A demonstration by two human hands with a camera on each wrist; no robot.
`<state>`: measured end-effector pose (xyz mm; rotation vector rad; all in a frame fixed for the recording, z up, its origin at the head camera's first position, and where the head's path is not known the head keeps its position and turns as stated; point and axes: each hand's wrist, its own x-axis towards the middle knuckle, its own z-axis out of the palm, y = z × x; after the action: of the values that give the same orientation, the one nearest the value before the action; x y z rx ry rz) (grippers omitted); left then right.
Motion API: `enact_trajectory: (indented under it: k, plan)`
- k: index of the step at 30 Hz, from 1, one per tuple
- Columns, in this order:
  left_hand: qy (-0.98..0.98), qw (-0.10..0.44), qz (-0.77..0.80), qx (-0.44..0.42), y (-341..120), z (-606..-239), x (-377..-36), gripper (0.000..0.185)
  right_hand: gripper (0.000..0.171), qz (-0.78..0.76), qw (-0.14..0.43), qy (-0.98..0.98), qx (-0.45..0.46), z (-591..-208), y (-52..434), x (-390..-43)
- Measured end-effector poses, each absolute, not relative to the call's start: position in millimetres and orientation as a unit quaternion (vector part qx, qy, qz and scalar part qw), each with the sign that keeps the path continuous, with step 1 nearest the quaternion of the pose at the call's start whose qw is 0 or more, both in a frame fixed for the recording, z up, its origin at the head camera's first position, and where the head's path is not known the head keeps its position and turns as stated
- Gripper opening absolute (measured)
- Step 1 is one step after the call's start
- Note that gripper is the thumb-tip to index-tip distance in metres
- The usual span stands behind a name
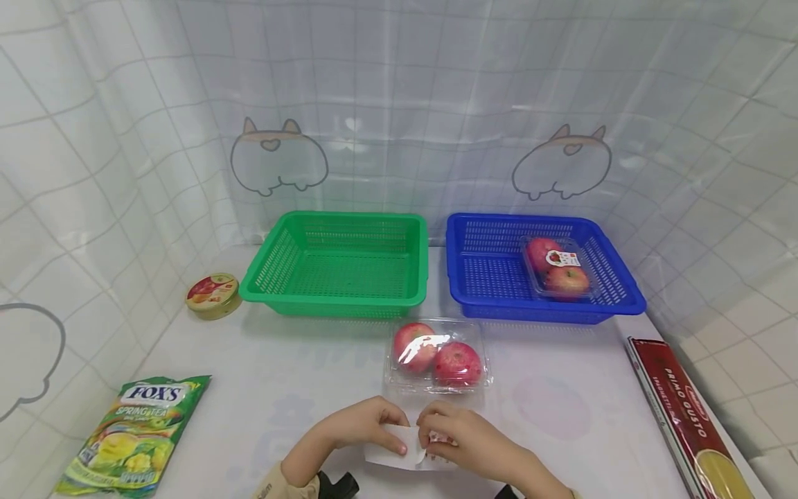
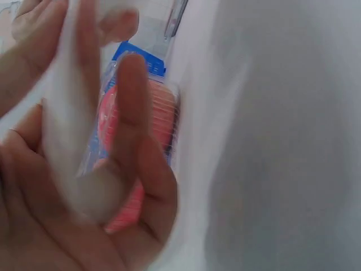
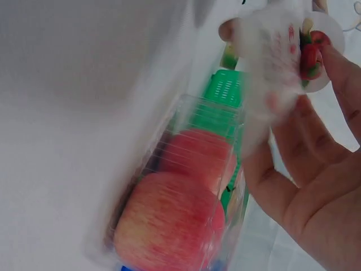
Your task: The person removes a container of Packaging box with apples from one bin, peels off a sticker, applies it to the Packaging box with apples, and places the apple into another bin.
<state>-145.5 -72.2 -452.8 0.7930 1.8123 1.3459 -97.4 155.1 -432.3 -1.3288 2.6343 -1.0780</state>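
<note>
A white paper label (image 1: 399, 450) with red fruit print was held just before the clear apple clamshell (image 1: 438, 358).

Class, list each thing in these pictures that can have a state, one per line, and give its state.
Green basket: empty, upright.
Blue basket: holds one apple pack.
Near apple pack: closed, on the table, unlabelled on top.
Label sheet: pinched by both hands, left hand and right hand.
Candy bag: lying flat.
Tin: lid on.
Spaghetti box: lying flat.
</note>
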Motion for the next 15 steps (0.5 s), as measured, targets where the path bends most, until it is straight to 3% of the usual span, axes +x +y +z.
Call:
enact_trajectory:
  k: [9, 15]
  plan:
    - [0.777, 0.349, 0.461, 0.251, -66.6, -457.9, -139.8, 0.011, 0.01, -0.429, 0.023, 0.827, -0.361, -419.6, 167.0, -102.0]
    - [0.802, 0.332, 0.432, 0.246, -65.0, -457.8, -139.8, 0.019, 0.01, -0.461, 0.016, 0.831, -0.312, -414.6, 169.5, -105.9]
